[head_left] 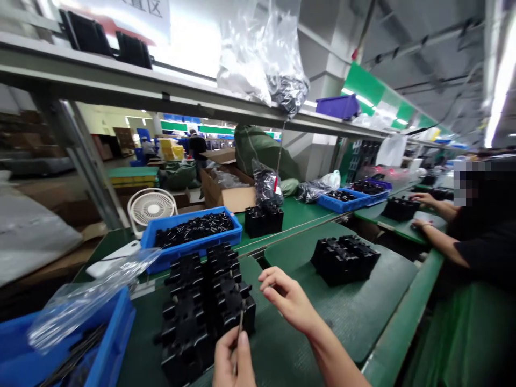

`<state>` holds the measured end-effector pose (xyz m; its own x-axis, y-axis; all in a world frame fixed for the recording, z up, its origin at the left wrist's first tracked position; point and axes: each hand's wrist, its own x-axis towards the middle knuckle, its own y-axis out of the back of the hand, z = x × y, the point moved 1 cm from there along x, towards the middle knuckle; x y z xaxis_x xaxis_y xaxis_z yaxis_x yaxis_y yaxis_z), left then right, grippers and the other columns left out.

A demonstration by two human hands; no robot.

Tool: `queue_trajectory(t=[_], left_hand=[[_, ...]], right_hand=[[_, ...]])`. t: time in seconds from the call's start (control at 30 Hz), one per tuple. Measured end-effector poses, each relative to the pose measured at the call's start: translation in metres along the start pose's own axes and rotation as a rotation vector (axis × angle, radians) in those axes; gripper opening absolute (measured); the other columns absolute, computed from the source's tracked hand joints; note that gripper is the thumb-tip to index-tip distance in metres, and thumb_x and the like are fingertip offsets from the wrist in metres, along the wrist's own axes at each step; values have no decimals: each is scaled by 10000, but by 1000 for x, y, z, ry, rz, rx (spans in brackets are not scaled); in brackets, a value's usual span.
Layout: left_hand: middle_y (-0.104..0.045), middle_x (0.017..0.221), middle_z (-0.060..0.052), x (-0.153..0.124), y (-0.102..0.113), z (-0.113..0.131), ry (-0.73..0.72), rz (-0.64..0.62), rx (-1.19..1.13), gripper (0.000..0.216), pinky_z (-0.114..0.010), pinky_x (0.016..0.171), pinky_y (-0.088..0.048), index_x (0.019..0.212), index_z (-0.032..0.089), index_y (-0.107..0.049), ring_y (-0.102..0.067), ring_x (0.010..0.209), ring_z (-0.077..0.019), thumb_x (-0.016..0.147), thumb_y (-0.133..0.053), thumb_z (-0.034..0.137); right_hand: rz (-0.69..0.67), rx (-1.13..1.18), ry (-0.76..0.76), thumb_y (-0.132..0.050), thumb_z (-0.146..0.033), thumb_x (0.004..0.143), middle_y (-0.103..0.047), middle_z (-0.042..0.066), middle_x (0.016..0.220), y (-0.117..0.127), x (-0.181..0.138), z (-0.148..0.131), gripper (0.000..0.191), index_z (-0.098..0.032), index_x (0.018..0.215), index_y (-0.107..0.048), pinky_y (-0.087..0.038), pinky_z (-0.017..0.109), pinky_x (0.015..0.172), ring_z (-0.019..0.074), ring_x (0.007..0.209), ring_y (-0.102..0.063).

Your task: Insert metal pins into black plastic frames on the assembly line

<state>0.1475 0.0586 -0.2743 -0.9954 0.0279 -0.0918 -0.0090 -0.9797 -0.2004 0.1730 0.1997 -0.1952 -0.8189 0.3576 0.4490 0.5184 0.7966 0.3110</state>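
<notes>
My left hand (234,357) is at the bottom centre, thumb and fingers pinched on a thin metal rod (241,320). The rod points up, its tip by the side of a row of black plastic parts (231,293). A second row of black plastic parts (185,322) stands directly left of it; both have knobbly tops with short round stubs. To the right of the rows, my right hand (292,301) hovers over the green mat, fingers curled towards the thumb. Whatever may be between those fingertips is too small to make out.
A blue tray (147,242) of small black pieces lies behind the rows; a blue bin (121,322) with plastic film is at left. A black block (344,260) sits on the green board (387,279). A co-worker's hands (423,207) are at right. A shelf (181,88) crosses above.
</notes>
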Motion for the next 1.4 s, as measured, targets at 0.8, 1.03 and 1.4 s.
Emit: queue_trajectory(t=[0.8,1.03,1.4], left_hand=[[-523,596,30,-1,9,29,119,-170,-76,480,-171,379,-281,954,178,-620,-398,427,-72,755,-591,614],[-503,640,21,-5,6,28,343,-136,-449,532,-123,328,-177,792,134,-591,-287,397,-10,733,-587,662],[-459,685,41,-12,-6,10,556,-276,-345,678,-148,321,-108,790,145,-528,-255,391,3,561,-627,776]], right_hand=[[-154,30,-50,-550,-211,876,-534,69,1101,-36,-6,-19,89,-186,820,-615,-445,291,856,167,1020,-532],[-248,141,7,-542,-295,894,-545,69,1071,-43,8,-20,138,-214,841,-641,-454,303,865,178,1007,-537],[-338,-24,211,-630,-213,848,-585,26,926,-97,65,-46,67,-215,864,-695,-442,284,846,144,908,-561]])
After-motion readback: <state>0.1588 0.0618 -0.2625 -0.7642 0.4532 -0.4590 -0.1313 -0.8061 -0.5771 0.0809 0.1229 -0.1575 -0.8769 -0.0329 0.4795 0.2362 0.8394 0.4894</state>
